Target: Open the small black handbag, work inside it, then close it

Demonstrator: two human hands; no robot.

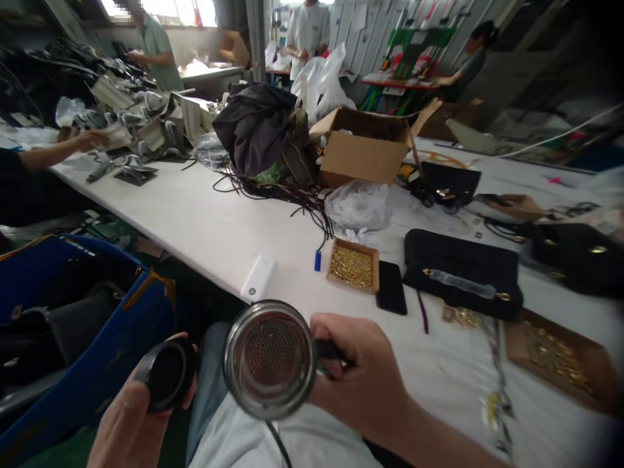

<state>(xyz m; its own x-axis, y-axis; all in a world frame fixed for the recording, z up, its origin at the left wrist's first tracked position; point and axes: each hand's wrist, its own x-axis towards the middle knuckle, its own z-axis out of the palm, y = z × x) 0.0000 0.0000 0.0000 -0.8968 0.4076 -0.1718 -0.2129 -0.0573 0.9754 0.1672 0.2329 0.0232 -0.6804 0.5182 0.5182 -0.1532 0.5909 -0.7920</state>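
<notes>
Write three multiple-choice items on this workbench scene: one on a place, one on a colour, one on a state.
1. Where is the small box of gold parts?
A. on the white table
B. in the blue bin
C. in a hand

2. What colour is the lid in the left hand?
A. white
B. black
C. red

3. The steel cup in the right hand is:
A. capped
B. open, with its mesh strainer visible
C. lying on the table

Answers: 1 A, it sits beside the black phone; 2 B, a dark round cap; 3 B, the mesh shows inside.
</notes>
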